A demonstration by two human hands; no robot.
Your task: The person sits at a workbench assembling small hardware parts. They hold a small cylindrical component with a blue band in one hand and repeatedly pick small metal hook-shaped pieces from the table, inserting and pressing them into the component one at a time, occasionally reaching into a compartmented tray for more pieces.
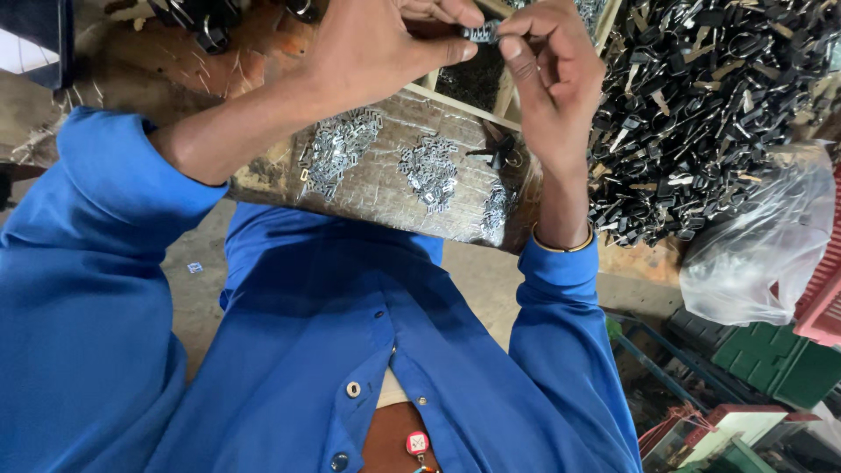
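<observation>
Up at the top edge of the head view, left hand and right hand raised together, both pinching one small metal clip between thumb and fingertips. Left thumb and forefinger closed on the clip's left end, right thumb and forefinger closed on its right end. Clip held in the air above the far side of a wrapped board, not touching it.

Just below the hands, on the board, covered in shiny clear wrap, three loose heaps of small silvery metal pieces set apart from one another, plus a single black clip lying near the right wrist. Behind the board, a wooden-edged tray, partly hidden by the hands, contents too dark to tell.

Off to the right, a large heap of black clips, reaching the top right corner. Beside that heap, a crumpled clear plastic bag. Lower right, a green crate and part of a red crate.

Nearer the camera, blue shirt sleeves pushed up on both forearms, a thin gold bangle at the right wrist.
</observation>
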